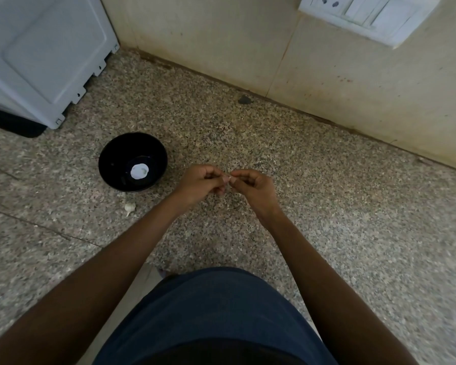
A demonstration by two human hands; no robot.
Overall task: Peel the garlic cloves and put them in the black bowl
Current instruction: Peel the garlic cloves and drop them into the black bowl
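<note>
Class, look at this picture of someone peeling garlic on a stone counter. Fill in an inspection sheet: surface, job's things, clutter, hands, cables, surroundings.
Surface: speckled stone counter, with a dark spot near the wall.
Job's things: black bowl with a white round patch at its bottom; garlic piece lying beside it; a small piece, too small to identify, between the fingertips.
Clutter: nothing seen.
Hands: left hand and right hand meet, pinching the small piece.
Cables: nothing seen.
Surroundings: white appliance at left; wall switch plate.
</note>
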